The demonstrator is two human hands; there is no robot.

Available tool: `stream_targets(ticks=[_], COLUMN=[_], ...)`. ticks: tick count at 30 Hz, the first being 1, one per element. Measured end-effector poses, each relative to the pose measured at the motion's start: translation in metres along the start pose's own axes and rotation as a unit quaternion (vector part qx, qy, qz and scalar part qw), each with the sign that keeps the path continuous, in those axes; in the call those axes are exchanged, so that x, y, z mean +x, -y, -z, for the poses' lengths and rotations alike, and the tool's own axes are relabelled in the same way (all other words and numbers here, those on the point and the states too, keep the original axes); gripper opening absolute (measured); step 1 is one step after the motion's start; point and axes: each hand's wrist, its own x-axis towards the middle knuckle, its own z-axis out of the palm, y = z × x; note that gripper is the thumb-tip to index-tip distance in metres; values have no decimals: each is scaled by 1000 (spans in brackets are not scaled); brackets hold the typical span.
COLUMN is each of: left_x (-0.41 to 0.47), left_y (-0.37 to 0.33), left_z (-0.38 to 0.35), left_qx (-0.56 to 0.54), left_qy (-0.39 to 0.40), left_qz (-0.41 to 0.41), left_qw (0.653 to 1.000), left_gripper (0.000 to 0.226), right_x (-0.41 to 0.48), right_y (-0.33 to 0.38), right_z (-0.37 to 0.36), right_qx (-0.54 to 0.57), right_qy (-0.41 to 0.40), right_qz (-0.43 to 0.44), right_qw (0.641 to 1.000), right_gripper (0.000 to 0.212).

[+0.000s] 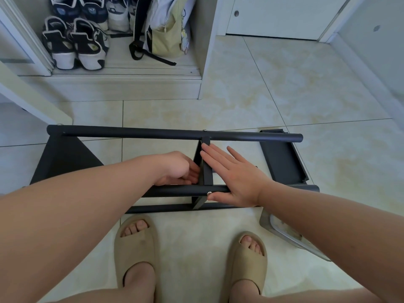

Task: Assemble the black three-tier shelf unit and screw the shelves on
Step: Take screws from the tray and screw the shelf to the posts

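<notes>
The black shelf unit lies on its side on the tiled floor, with a far pole (153,133) and a near pole (175,190) running left to right. A middle shelf (206,173) stands edge-on between them, with a silver screw (209,193) in the near pole. At the left end is another shelf (63,158). A third, tray-shaped shelf (282,158) lies at the right end. My left hand (181,169) reaches between the poles, its fingers against the middle shelf's left face. My right hand (234,176) lies flat with straight fingers on that shelf's right side, thumb along the near pole.
My feet in beige slides (137,248) stand just in front of the unit. A clear plastic bag (290,235) lies near my right arm. Sneakers (74,42) and a backpack (166,29) fill a low cupboard at the back left. A white door (284,16) stands at the back right.
</notes>
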Motion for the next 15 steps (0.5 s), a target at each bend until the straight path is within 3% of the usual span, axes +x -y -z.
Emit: stream_targets(ticks=[3,6,11,15], left_x=[1,2,6,8], left_y=[2,3,5,4], left_z=[-4,-3,-7,-10], left_qx=[-17,-22,135,161], left_qy=[4,11,-25,-52], left_qz=[-13,-12,-51,-66], left_qw=[1000,1000,989,983], left_gripper=[38,27,13,11], right_x=[0,0,0,1], right_y=[0,-1,-2,-3], right_z=[-1,-2,-2,-2], right_qx=[6,9,10,8], right_qy=[-6,-8,-11,-16], right_qz=[1,0,0,1], right_qw=[1000,1000,1000,1000], right_gripper=[98,98,98,98])
